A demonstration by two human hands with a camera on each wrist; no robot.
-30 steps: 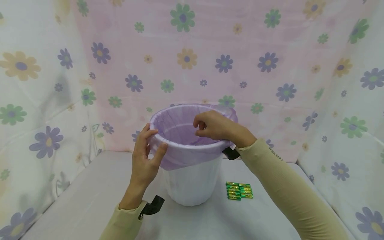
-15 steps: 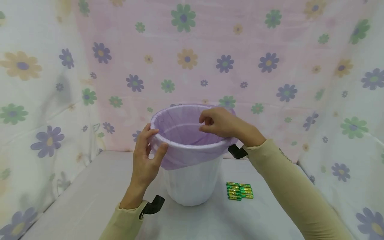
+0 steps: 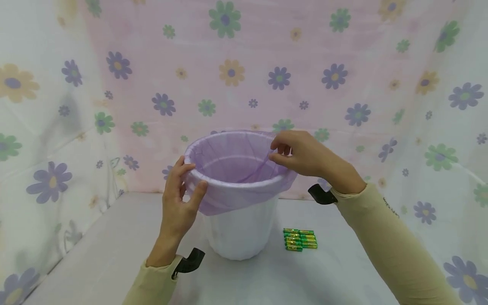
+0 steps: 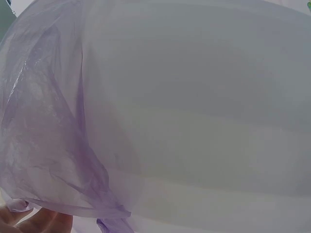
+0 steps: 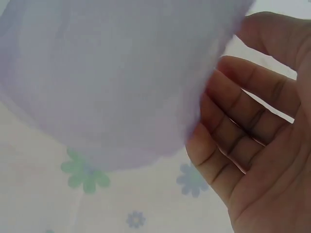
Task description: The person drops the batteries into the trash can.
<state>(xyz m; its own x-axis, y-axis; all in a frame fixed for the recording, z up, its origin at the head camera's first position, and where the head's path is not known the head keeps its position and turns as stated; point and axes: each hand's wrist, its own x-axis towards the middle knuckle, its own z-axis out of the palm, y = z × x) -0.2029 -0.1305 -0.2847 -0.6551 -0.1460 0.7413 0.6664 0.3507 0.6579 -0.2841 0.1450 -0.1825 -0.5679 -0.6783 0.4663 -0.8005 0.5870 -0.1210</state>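
A white trash can (image 3: 240, 235) stands in the middle, lined with a thin purple trash bag (image 3: 228, 200) folded down over its rim. My left hand (image 3: 178, 214) grips the rim at the left through the bag, fingertips over the top and thumb outside. At the right side of the rim, my right hand (image 3: 305, 153) pinches the bag between thumb and fingers; a fold runs from there down inside. The right wrist view shows that hand's curled fingers (image 5: 243, 102) at the edge of the film. In the left wrist view the bag (image 4: 43, 141) hangs crumpled against the trash can (image 4: 194, 87).
Several green and gold batteries (image 3: 300, 240) lie in two neat columns on the white tabletop (image 3: 236, 284), right of the trash can. A flower-printed curtain (image 3: 244, 55) surrounds the table at the back and both sides. Black wrist mounts (image 3: 322, 195) sit at both sleeves.
My right hand has moved from over the can's opening outward to the right rim, drawing up a fold of the bag. My left hand keeps its grip. The view has shifted slightly.
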